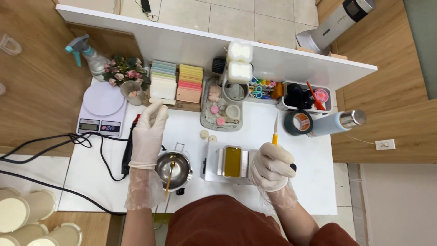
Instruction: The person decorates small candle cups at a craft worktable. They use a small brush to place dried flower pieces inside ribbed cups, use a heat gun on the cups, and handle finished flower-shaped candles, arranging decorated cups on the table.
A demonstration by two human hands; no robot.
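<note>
a small craft workshop, likely for wax or soap work, set on a white bench [291, 191] with a low white backboard. at 10 o'clock sits a digital scale [103, 108]; at 12 o'clock, stacks of pastel slabs [176, 82] and a tray of small moulded shapes [221, 109]; near centre, a metal melting pot [174, 169] and a small heater holding amber liquid [232, 161].

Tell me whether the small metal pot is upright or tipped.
Upright: the small metal pot stands on the white table, its round mouth facing up, a stick leaning inside.
</note>
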